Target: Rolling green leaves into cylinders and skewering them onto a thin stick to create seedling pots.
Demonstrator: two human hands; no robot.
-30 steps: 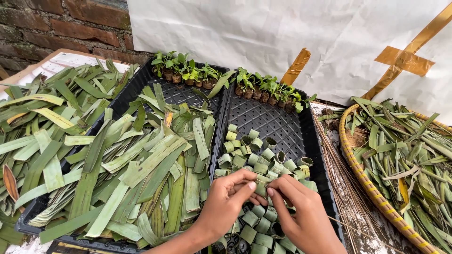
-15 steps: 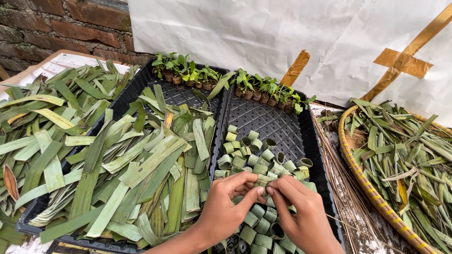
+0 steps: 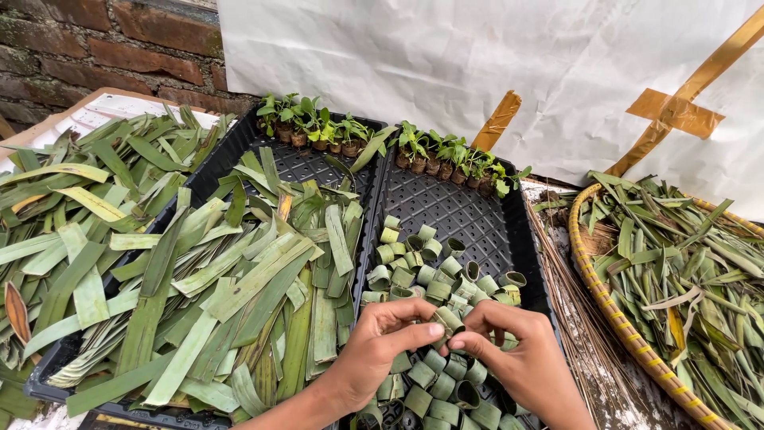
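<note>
Both hands meet over the near end of a black perforated tray (image 3: pixel 477 219). My left hand (image 3: pixel 380 344) and my right hand (image 3: pixel 517 358) pinch one small rolled green leaf ring (image 3: pixel 447 322) between their fingertips. Under and around them lie several finished leaf rings (image 3: pixel 414 259), heaped in the tray's near half. To the left, a second black tray (image 3: pixel 239 151) carries a pile of cut flat leaf strips (image 3: pixel 239 295).
Small seedlings in leaf pots (image 3: pixel 318 127) line the far ends of both trays. More loose leaves (image 3: pixel 72 207) cover the board at left. A round woven basket (image 3: pixel 593 271) of leaf scraps sits at right, thin sticks (image 3: pixel 569 318) beside it. Brick wall and white sheet behind.
The hands have shifted slightly and keep working the leaf ring between the fingertips; the left thumb has moved onto it. Everything else stays still.
</note>
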